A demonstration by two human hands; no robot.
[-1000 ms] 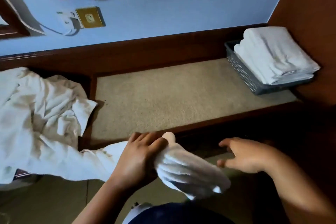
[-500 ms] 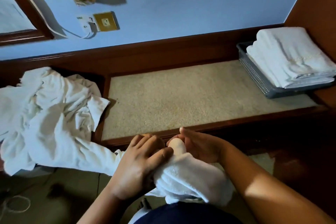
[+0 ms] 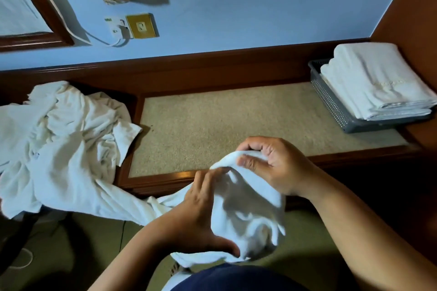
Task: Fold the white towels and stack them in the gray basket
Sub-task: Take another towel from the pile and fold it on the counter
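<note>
Moved up over the ledge's [image 3: 212, 125] front edge since half a second ago: right hand [image 3: 272, 165], fingers pinching top fold of towel [image 3: 250, 210]. Left hand [image 3: 196, 217] gripping its lower side, thumb curled underneath. Basket [image 3: 331, 104] with folded towels [image 3: 378, 82] at far right corner; loose pile [image 3: 59, 149] draped off left edge.

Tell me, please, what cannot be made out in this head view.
Head view, gray basket: folded towels, cut by the right edge, hide its inside.
Head view, loose pile: cut by the left edge; its folds prevent counting.
Head view, held towel: left hand and right hand cover parts; dark clothing hides its bottom.
</note>
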